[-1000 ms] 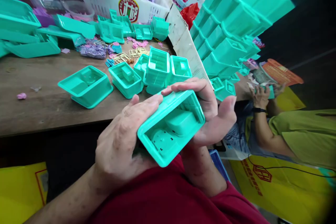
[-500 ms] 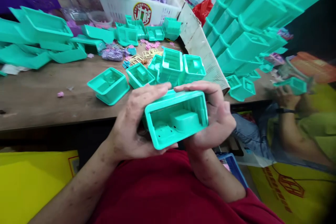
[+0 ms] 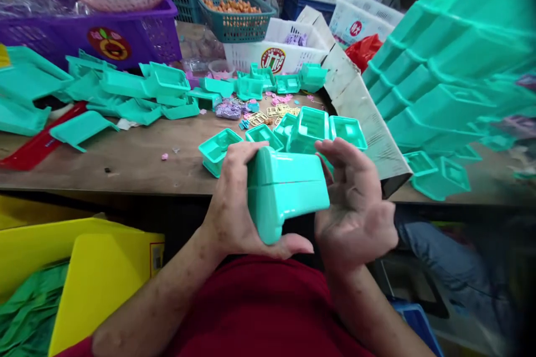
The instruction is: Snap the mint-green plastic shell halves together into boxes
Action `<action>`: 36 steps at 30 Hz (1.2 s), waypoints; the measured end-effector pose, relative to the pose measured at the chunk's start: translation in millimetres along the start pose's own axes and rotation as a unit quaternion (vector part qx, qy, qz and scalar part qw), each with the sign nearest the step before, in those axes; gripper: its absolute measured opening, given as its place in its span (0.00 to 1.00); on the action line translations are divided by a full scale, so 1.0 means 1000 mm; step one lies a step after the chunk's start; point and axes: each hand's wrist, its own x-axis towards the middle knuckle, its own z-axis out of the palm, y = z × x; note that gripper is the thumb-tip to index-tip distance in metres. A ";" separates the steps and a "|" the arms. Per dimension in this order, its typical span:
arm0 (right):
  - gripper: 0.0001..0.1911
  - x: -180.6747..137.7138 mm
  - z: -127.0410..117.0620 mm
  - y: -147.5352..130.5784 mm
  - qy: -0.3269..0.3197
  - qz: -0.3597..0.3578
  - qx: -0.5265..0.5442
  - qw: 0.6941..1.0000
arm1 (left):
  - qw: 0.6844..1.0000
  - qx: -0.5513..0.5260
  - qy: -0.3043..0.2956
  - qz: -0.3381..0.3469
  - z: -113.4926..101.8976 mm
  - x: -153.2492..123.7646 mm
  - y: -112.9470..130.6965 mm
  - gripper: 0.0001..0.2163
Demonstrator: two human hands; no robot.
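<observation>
A glossy turquoise plastic box-shaped part [image 3: 299,181] is held up in front of the table edge, tilted so that its outer wall with a seam line faces me. My left hand [image 3: 237,206] grips its left end, fingers over the top and thumb underneath. Beside the part's right end my right hand [image 3: 355,206] is open, palm turned toward it, fingers spread; whether its fingertips touch the part I cannot tell. Just behind, on the table, stand several similar turquoise boxes [image 3: 310,125], partly hidden by the held part and my hands.
Loose turquoise panels [image 3: 142,86] are heaped at the left, before a purple basket [image 3: 138,39]. Small yellow frames [image 3: 280,111] and a purple bundle [image 3: 230,109] lie mid-table. A cardboard edge [image 3: 360,100] and tall turquoise stacks [image 3: 456,56] rise at the right. A yellow bin [image 3: 109,273] stands lower left.
The turquoise part has been turned from its open side to its outer wall. My right hand has loosened from it and opened. The view has shifted left and shows more of the far baskets.
</observation>
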 end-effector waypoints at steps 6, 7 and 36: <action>0.27 0.010 -0.017 -0.038 -0.138 -0.123 -0.135 0.973 | 0.997 0.050 -0.046 0.030 -0.001 0.006 0.026 0.67; 0.26 0.011 -0.018 -0.039 -0.143 -0.124 -0.163 0.968 | 0.997 0.058 -0.052 0.023 -0.001 0.006 0.028 0.65; 0.35 -0.004 -0.029 0.012 -0.191 0.005 -0.209 0.959 | 0.963 0.116 -0.211 -0.125 0.010 -0.006 0.043 0.50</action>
